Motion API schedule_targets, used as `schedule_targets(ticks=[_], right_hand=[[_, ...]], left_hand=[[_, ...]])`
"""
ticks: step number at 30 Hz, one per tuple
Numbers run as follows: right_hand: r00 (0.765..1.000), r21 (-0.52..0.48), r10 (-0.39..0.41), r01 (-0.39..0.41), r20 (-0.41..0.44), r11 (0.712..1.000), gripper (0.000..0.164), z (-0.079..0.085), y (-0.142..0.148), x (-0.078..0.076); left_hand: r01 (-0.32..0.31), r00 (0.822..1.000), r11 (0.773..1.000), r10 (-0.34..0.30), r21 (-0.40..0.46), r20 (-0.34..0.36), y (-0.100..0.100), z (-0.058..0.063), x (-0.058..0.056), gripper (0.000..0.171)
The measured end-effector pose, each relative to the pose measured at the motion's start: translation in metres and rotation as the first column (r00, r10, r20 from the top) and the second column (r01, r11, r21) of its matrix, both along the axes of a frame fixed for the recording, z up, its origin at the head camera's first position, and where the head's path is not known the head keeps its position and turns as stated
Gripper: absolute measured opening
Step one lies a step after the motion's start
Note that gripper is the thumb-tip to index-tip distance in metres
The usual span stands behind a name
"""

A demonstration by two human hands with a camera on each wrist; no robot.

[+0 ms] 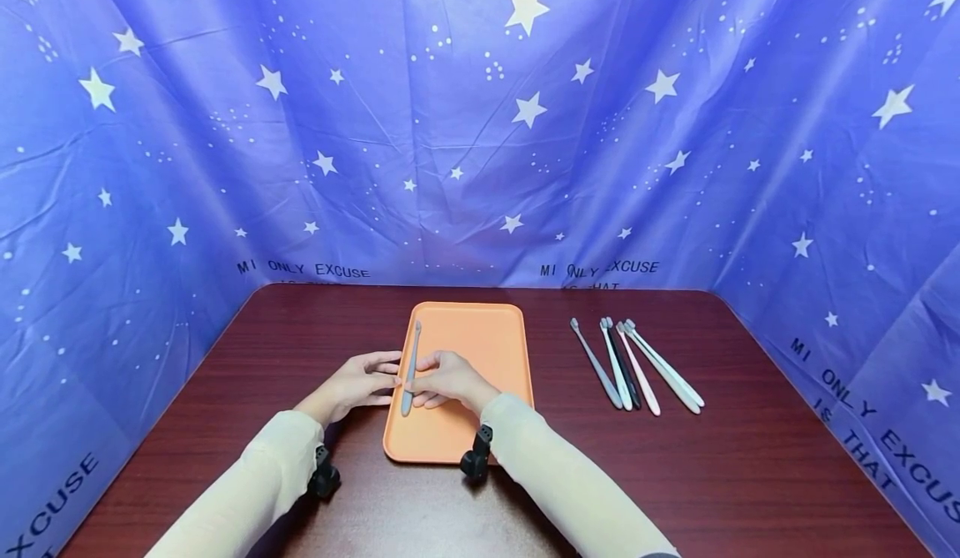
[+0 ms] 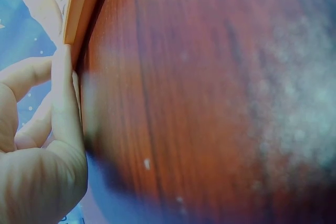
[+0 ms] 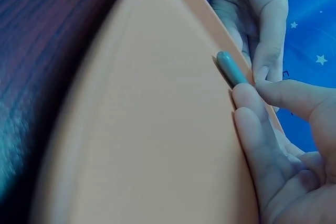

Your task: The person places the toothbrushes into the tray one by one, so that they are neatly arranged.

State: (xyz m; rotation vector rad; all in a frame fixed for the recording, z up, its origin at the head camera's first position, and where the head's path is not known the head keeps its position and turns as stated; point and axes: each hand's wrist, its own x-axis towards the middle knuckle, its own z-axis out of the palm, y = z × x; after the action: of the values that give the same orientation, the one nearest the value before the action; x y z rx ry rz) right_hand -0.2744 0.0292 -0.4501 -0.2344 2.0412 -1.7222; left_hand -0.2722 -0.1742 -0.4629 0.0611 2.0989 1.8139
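Observation:
A grey-blue toothbrush (image 1: 410, 372) lies lengthwise along the left side of an orange tray (image 1: 480, 333), its head pointing to the far end. My right hand (image 1: 452, 380) pinches its handle between thumb and fingers, low over the tray. In the right wrist view, the handle's rounded end (image 3: 230, 68) sticks out past the fingertips. My left hand (image 1: 354, 387) is at the tray's left rim, fingers extended and touching it. The left wrist view shows the left thumb (image 2: 64, 98) lying straight against the rim (image 2: 79, 14).
Several toothbrushes lie fanned out to the right of the tray, among them a grey one (image 1: 596, 366), a black one (image 1: 628, 374) and a pink one (image 1: 640, 370). Blue star-printed cloth (image 1: 465, 124) hangs around the dark red wooden table (image 1: 300, 341).

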Motion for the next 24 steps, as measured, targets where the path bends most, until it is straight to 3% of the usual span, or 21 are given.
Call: schedule_targets(ticks=[7,14,24], right_hand=[[1.000,0.014,0.031,-0.031,0.002,0.999,0.044,0.002,0.002,0.000],[0.998,0.019,0.069,-0.069,-0.002,0.997,0.044,0.006,0.008,-0.002],[0.993,0.096,0.110,-0.106,-0.038,0.990,0.044,0.019,0.021,-0.003]], left_hand=[[-0.020,1.000,1.000,0.020,0.014,0.010,0.000,-0.001,-0.001,0.058],[-0.001,1.000,1.000,0.001,0.021,-0.002,0.001,0.002,0.001,0.058],[-0.013,1.000,1.000,0.013,-0.004,-0.006,0.002,0.004,0.002,0.059]])
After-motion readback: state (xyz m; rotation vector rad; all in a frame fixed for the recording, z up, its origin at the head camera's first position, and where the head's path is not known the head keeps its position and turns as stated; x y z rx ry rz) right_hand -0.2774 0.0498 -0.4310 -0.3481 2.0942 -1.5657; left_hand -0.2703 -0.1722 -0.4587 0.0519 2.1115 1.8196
